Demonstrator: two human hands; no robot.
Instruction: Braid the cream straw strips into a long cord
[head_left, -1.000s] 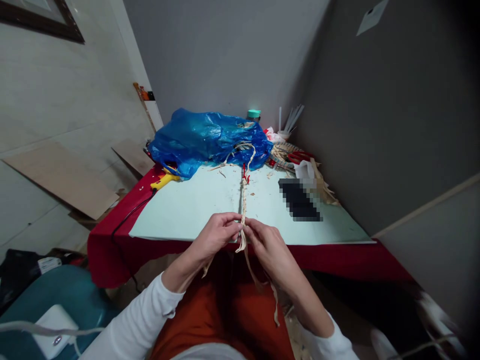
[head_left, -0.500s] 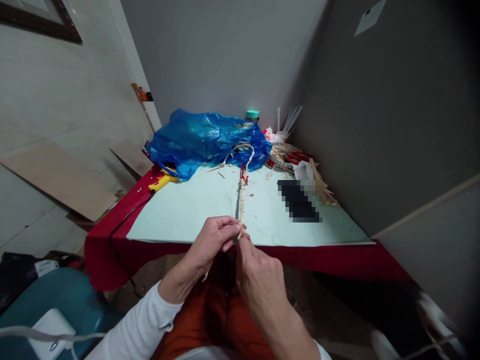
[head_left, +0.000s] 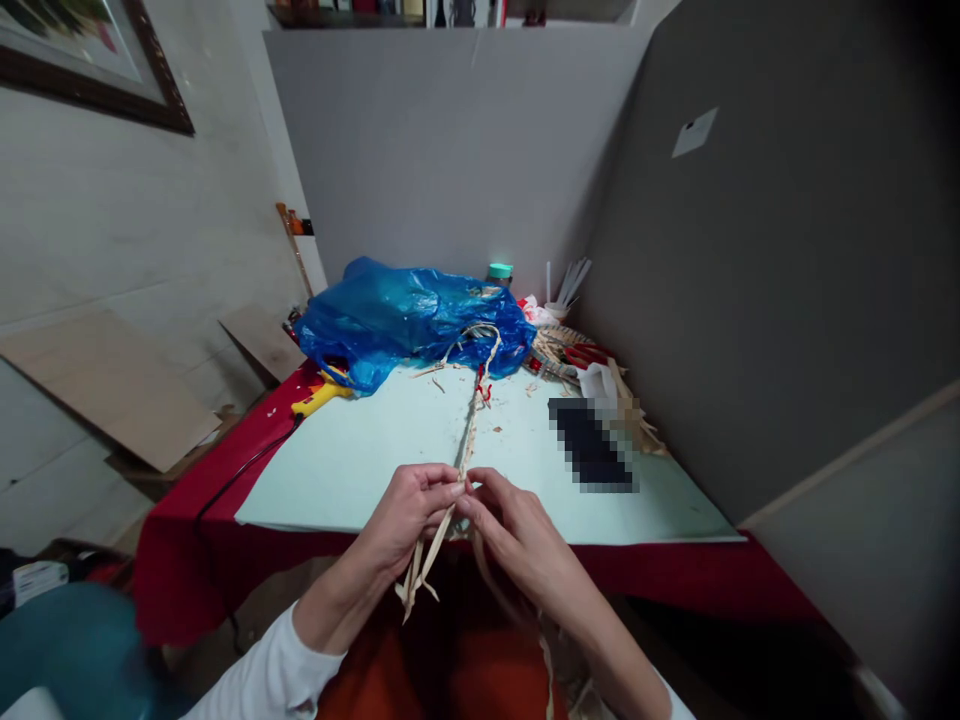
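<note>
A thin braid of pale straw strips (head_left: 471,425) runs taut from the blue plastic bag (head_left: 409,317) across the pale green board (head_left: 360,460) to my hands at the table's near edge. My left hand (head_left: 409,510) pinches the braid's near end, and loose strip ends (head_left: 420,575) hang below its fingers. Facing it, my right hand (head_left: 510,520) also grips strands at the same spot, its fingers closed. A bit of red tie (head_left: 484,385) marks the braid near the bag.
A yellow glue gun (head_left: 321,395) with a black cord lies at the left on the red tablecloth (head_left: 187,520). Red scissors (head_left: 585,353), woven pieces, a cup of sticks (head_left: 559,300) and a blurred dark item (head_left: 589,445) sit at the right. Grey partitions stand behind and right.
The view has tilted up, so the hands sit lower in frame. My right hand has turned back palm-down beside the left. Both hands stay on the braid's end.
</note>
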